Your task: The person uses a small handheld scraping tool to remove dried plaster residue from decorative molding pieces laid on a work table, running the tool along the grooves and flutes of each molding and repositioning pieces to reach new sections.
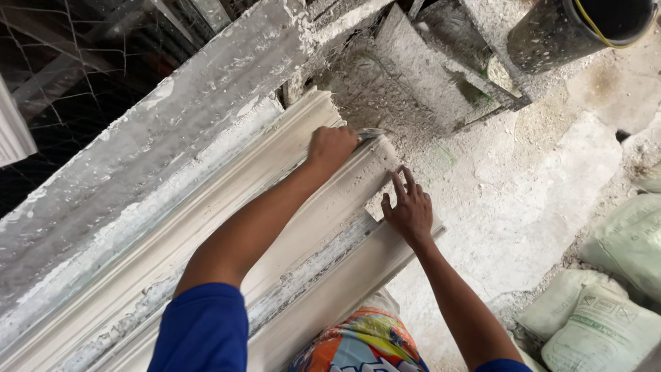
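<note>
A long white plaster cornice moulding (pixel 227 207) lies on a dusty workbench (pixel 138 151) and runs from lower left to upper right. My left hand (pixel 332 147) is closed on a small metal scraper blade (pixel 370 133) pressed against the moulding's far end. Fingers spread, my right hand (pixel 409 208) rests flat on the moulding's near edge, close to that end. Both forearms reach out from blue sleeves.
A black bucket (pixel 582 31) stands at the top right on the plaster-strewn floor (pixel 537 186). Pale green sacks (pixel 613 289) are piled at the lower right. Wire mesh (pixel 62 55) covers the upper left. Broken plaster slabs (pixel 413 76) lie beyond the moulding's end.
</note>
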The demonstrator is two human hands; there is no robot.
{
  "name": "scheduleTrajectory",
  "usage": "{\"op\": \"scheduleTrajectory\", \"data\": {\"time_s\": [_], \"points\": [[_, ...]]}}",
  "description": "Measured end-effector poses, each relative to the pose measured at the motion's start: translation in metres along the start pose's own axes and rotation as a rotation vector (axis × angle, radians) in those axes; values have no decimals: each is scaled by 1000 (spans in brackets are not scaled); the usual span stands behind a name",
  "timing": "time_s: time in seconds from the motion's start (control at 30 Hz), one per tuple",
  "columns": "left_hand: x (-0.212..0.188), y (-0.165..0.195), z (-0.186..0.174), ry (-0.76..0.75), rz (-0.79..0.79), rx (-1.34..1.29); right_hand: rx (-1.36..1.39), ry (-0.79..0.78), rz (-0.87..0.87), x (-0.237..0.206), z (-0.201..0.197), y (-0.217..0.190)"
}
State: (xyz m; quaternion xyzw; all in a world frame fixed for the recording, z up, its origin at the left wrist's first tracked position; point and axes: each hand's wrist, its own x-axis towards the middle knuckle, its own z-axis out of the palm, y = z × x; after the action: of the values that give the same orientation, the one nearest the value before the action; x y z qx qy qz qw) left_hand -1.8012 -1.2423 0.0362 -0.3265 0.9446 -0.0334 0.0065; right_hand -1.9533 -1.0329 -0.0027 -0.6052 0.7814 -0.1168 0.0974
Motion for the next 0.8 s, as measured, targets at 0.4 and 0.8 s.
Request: {"op": "scheduleTrajectory", "data": {"time_s": [0.4, 0.8], "points": [[-312, 157, -16, 103, -1006, -1104, 16, 41, -54, 1, -3, -8], [-355, 190, -33, 802, -680, -1033, 685, -11, -300, -71, -17, -60]]}}
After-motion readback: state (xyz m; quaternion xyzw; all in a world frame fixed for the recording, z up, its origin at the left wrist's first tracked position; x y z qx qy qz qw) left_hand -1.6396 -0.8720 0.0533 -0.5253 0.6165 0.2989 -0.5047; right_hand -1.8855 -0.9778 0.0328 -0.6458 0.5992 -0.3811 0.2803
